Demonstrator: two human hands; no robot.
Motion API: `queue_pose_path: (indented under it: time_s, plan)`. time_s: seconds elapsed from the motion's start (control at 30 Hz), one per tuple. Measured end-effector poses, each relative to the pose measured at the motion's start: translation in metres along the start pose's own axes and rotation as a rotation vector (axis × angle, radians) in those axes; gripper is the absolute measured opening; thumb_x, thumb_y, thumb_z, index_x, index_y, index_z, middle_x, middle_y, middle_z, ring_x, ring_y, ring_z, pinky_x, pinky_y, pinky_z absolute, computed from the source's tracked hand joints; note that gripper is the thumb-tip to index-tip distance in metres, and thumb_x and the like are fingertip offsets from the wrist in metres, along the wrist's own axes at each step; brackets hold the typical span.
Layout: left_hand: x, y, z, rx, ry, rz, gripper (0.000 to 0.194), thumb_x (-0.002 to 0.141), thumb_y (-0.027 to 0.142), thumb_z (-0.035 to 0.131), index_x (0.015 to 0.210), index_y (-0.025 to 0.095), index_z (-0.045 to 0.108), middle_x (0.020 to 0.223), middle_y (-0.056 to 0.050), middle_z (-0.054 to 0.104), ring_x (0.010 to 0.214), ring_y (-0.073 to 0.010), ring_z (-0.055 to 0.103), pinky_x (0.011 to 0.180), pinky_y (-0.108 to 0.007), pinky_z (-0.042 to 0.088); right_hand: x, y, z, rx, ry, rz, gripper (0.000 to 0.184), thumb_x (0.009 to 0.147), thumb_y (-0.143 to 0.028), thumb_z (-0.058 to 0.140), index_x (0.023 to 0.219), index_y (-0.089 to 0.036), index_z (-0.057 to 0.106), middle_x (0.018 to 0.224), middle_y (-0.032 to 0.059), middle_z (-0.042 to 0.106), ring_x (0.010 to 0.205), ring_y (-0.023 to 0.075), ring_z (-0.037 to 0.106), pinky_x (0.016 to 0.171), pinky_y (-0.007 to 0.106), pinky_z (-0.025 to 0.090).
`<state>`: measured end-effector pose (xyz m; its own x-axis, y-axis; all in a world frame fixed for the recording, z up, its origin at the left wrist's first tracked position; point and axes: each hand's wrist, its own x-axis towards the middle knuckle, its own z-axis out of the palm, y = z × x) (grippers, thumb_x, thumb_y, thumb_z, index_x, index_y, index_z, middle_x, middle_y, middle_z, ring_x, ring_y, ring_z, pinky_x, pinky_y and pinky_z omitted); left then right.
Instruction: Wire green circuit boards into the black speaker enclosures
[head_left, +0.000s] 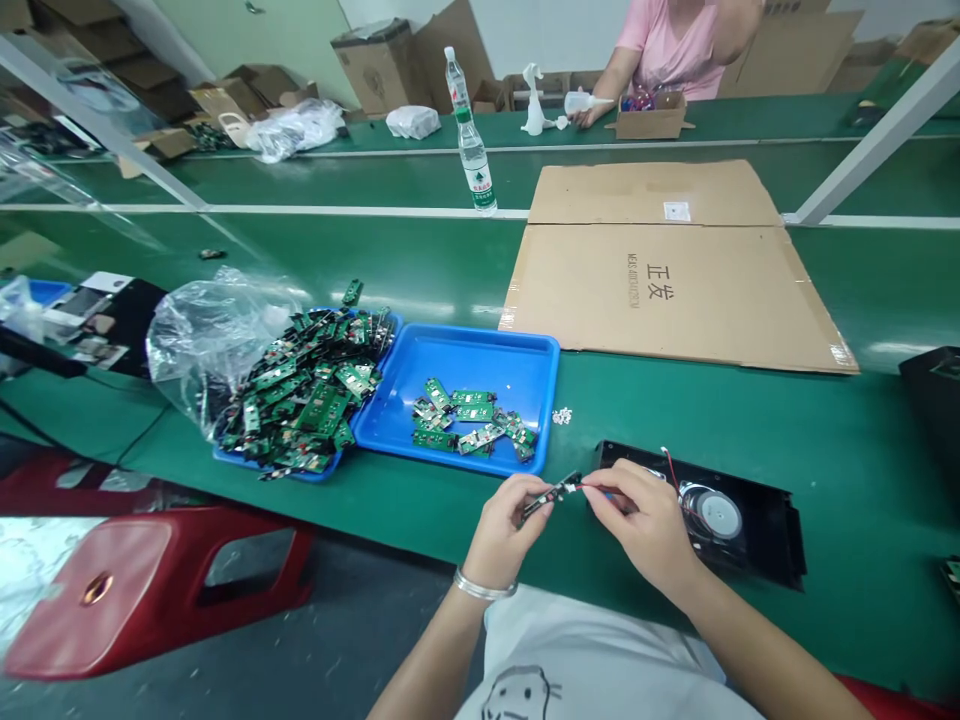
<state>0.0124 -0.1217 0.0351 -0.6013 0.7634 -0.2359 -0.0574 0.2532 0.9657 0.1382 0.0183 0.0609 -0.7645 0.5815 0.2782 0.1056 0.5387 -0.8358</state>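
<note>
Between the thumb and fingers of my left hand (504, 535) is a small circuit board (553, 495), tilted up toward the right. My right hand (643, 520) pinches a thin red wire (588, 486) at the board's right end; whether its plug sits fully in the board is too small to tell. Under and beyond my right hand lies a black speaker housing (757, 540) with a round silver speaker (716, 513). A second red wire (670, 468) rises from the housing. Just beyond my hands, a blue tray (457, 350) holds several green circuit boards (474, 405).
A heap of circuit boards (315, 400) with a clear plastic bag (214, 340) fills another tray at left. Small white pieces (562, 416) lie beside the blue tray. Flat cardboard (585, 290) and stacked bottles (471, 150) stand farther back. A person in pink (675, 50) sits opposite. A red stool (135, 590) is below left.
</note>
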Motion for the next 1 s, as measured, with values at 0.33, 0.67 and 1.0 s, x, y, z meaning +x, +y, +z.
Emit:
queue_pose_path:
  time_s: [0.33, 0.67, 1.0]
  plan:
    - [0.002, 0.024, 0.011, 0.02, 0.091, -0.057, 0.019, 0.075, 0.026, 0.066, 0.091, 0.016, 0.065, 0.061, -0.001, 0.065, 0.051, -0.0151, 0.063, 0.046, -0.022, 0.047, -0.006, -0.003, 0.018, -0.218, 0.139, -0.32, 0.014, 0.085, -0.011, 0.053, 0.074, -0.018, 0.059, 0.056, -0.0007, 0.053, 0.05, 0.0104, 0.047, 0.049, 0.024, 0.037]
    - [-0.001, 0.034, 0.011, 0.293, 0.094, 0.073, 0.024, 0.079, 0.02, 0.059, 0.101, 0.018, 0.069, 0.086, -0.008, 0.072, 0.069, -0.0197, 0.066, 0.062, -0.026, 0.051, -0.005, 0.0, 0.008, -0.245, -0.067, -0.182, 0.016, 0.091, -0.019, 0.048, 0.084, -0.017, 0.063, 0.066, 0.0013, 0.058, 0.057, 0.0122, 0.052, 0.055, 0.025, 0.041]
    - [0.009, 0.033, 0.008, 0.016, 0.038, -0.038, 0.028, 0.079, 0.022, 0.062, 0.106, 0.019, 0.057, 0.079, -0.004, 0.067, 0.067, -0.0199, 0.066, 0.064, -0.028, 0.051, 0.011, -0.007, -0.025, 0.307, -0.218, 0.102, 0.011, 0.085, -0.027, 0.059, 0.078, -0.021, 0.066, 0.068, 0.0015, 0.057, 0.062, 0.0136, 0.054, 0.054, 0.025, 0.045]
